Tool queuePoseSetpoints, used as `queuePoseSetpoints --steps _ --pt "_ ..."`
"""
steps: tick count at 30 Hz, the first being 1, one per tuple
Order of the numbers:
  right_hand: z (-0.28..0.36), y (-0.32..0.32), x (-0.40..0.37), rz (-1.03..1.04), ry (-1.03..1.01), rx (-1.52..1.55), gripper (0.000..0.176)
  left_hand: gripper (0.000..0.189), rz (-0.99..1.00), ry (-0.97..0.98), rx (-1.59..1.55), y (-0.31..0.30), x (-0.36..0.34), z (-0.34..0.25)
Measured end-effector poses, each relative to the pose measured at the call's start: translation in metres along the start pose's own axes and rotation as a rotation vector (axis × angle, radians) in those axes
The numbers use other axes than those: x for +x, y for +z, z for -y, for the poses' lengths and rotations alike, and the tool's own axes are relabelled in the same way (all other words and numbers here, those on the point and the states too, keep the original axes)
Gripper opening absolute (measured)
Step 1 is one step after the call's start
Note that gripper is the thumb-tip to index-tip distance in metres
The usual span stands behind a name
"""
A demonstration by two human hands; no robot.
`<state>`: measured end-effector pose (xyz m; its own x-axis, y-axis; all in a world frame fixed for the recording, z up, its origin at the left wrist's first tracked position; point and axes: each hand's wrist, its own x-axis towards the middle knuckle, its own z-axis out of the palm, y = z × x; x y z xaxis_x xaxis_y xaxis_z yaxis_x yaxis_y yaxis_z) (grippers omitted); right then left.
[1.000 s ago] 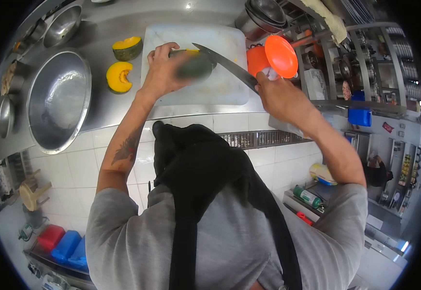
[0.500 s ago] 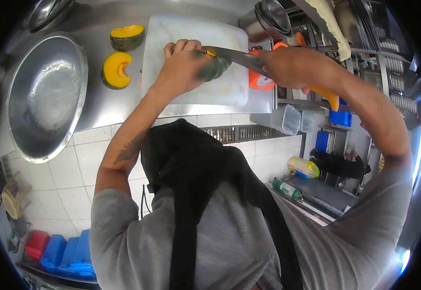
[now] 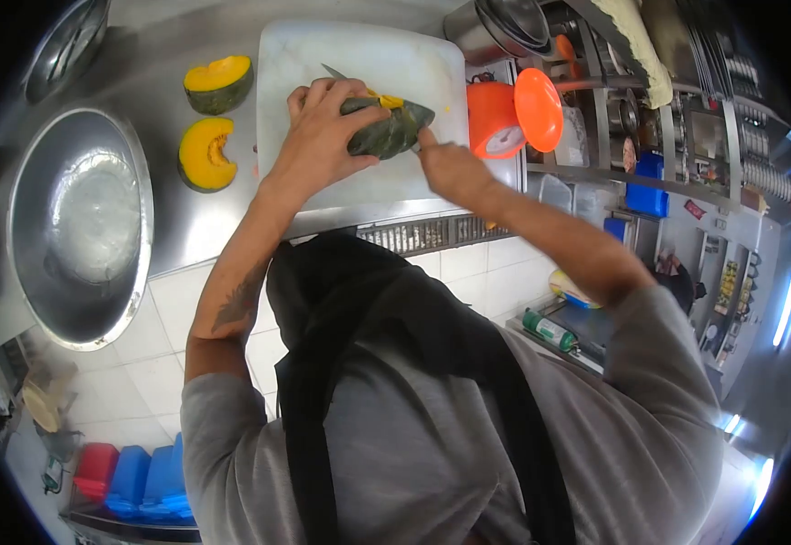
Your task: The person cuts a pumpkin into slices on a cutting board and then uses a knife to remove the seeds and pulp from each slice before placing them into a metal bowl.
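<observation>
A dark green pumpkin piece with some yellow flesh showing lies on the white cutting board. My left hand grips its left side, fingers over the top and thumb along the near side. On the right, my right hand is closed around a knife, whose handle is mostly hidden by the hand. The knife's tip shows beyond my left fingers; the pumpkin and my hand cover most of the blade. Two cut pumpkin wedges, one farther back and one nearer, sit left of the board.
A large metal bowl stands at the counter's left, overhanging its front edge. Beside the board on the right is an orange kitchen scale. Metal pots stand behind it. Shelves with trays and containers line the right side.
My right hand has moved left and toward me, bringing the knife from above the pumpkin piece down into or behind it. The orange scale has come into fuller view.
</observation>
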<state>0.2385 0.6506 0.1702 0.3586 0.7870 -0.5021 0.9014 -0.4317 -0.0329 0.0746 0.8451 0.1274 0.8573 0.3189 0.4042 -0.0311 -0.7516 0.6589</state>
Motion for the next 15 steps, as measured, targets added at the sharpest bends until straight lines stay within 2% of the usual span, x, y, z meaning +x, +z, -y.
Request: queuePoseSetpoints --steps 4,6,8,9,10,12,13,15 --pt "0.008 0.06 -0.008 -0.181 0.129 0.292 0.036 0.062 0.084 0.129 0.068 -0.001 0.004 -0.006" --pt "0.013 0.043 -0.012 -0.177 0.157 0.281 0.036 0.062 0.08 0.077 0.012 -0.008 0.012 0.005" --pt "0.01 0.01 -0.031 -0.085 0.06 0.222 0.039 0.064 0.163 0.059 -0.039 -0.007 0.02 0.01" --pt "0.014 -0.022 -0.048 0.007 0.086 0.227 0.044 0.066 0.209 0.016 -0.11 -0.006 0.026 0.013" --pt "0.01 -0.022 -0.054 -0.016 0.084 0.255 0.044 0.066 0.229 0.032 -0.084 -0.002 0.026 0.01" --pt "-0.004 -0.017 -0.067 0.127 0.098 0.307 0.05 0.067 0.297 -0.048 -0.173 0.014 0.023 -0.01" --pt "-0.014 0.019 -0.064 0.023 0.118 0.342 0.044 0.067 0.267 0.007 -0.127 0.02 0.02 -0.022" --pt "-0.009 0.049 -0.052 -0.071 0.147 0.409 0.04 0.066 0.273 0.06 -0.031 0.02 0.031 -0.025"
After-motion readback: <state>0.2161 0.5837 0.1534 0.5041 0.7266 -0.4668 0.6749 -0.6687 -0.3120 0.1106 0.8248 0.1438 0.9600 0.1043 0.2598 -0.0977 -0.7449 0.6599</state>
